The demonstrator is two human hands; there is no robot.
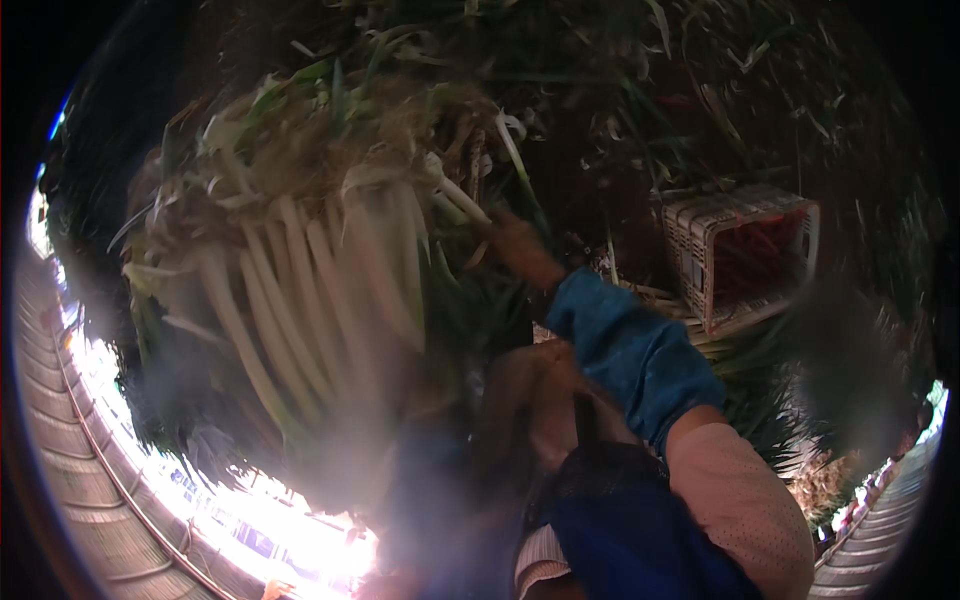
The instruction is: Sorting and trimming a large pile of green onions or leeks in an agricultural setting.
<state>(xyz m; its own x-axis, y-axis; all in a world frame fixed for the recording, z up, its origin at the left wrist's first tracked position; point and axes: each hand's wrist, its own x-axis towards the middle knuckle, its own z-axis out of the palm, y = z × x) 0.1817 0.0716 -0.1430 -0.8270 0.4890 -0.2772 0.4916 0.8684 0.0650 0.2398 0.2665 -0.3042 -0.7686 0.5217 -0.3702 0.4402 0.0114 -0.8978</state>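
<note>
The right hand, its blurred fingers part-curled, meets a white stalk at its fingertips, whether gripped I cannot tell, with a leek pile just left of it and a pale crate farther right.

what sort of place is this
Probably a covered produce sorting area or market, judging by the big heap of long white-and-green stalks, perhaps leeks or large onions, the slatted crate with something red inside, and ribbed panels along the rim, possibly roofing.
</note>
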